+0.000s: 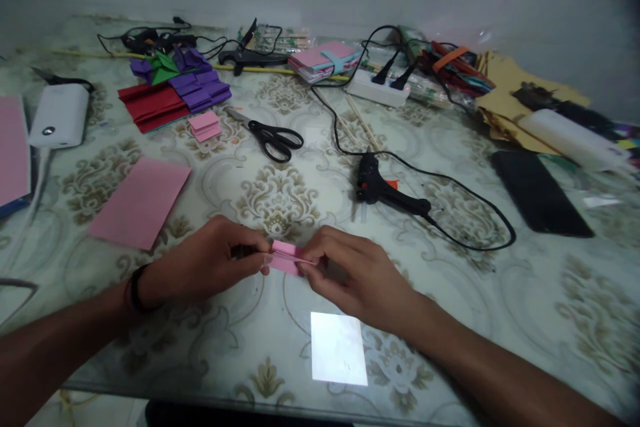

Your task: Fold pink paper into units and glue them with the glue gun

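Between my two hands is a small folded piece of pink paper [286,262], its pleats seen edge-on above the table. My left hand [215,255] pinches its left end between thumb and fingers. At the right end, the thumb and fingers of my right hand [357,273] close on the paper too. A flat pink paper sheet [143,203] lies just beyond my left hand. Farther back sits another small pleated pink paper [205,126], near black-handled scissors [275,138]. A black glue gun [387,190] rests beyond my right hand, its cord looping to the right.
Red folded paper [153,105] and purple folded paper [200,89] lie at the back left. A white power bank [60,115] is at the far left. Behind the glue gun is a white power strip [379,88] with plugs in it. A black phone [540,192] lies at the right.
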`<state>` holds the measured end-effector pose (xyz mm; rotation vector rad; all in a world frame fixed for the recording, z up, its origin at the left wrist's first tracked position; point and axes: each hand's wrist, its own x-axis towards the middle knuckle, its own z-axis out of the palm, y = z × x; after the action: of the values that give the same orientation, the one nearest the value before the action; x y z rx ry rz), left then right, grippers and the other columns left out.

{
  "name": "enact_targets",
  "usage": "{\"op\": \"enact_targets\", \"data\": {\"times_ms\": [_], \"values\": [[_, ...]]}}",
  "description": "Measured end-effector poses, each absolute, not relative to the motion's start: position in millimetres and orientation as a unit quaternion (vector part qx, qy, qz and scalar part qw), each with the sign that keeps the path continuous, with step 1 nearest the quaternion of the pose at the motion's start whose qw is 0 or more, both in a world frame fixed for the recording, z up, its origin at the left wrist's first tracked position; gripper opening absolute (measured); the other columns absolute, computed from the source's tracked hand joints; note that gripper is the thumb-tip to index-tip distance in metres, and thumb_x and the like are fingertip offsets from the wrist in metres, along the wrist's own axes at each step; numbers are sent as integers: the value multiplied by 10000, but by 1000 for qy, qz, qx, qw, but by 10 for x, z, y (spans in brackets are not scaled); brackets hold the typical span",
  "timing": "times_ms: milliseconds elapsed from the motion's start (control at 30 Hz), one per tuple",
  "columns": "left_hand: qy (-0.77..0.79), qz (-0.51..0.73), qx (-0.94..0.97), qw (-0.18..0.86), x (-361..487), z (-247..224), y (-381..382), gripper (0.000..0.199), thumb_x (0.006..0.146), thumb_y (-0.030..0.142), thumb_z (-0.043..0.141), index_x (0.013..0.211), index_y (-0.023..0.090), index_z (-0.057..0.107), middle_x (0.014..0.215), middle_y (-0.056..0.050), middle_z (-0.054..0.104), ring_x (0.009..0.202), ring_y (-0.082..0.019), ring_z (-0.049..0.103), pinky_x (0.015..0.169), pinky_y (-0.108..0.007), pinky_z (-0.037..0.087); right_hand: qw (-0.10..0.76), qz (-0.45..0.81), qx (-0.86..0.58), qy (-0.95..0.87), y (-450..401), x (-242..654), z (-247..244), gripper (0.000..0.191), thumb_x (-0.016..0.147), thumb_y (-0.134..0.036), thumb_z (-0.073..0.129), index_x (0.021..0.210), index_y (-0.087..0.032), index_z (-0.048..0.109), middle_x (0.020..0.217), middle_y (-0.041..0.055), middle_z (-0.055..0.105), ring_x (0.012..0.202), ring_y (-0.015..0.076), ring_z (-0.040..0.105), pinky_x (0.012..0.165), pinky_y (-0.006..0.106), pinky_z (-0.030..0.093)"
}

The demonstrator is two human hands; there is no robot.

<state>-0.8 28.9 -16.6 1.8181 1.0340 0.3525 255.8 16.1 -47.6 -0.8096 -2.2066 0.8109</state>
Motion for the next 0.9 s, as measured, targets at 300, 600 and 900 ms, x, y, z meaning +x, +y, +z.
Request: {"op": "enact_targets", "data": {"times_ms": [300,600,900], "values": [[471,184,740,444,-46,-189,359,287,944,272,476,675,191,536,598,46,530,556,-110,472,536,-248,363,309,339,-346,-819,208,2597,-457,102,1020,-212,647,918,-212,653,802,5,649,699,134,613,644,245,492],[472,200,738,438,-30,-207,354,395,1018,318,413,746,175,661,635,5,641,577,-128,568,565,-253,434,314,353,-364,-802,230,2585,-449,119,1009,-223,654,891,-210,658,773,-2,653,675,129,611,628,239,498],[468,254,741,409,-30,-289,352,190,926,234,628,936,208,816,909,-42,792,801,-166,705,641,-254,505,323,355,-354,-803,230,2590,-453,79,1007,-198,664,930,-193,684,808,5,672,685,121,623,636,228,503]]}}
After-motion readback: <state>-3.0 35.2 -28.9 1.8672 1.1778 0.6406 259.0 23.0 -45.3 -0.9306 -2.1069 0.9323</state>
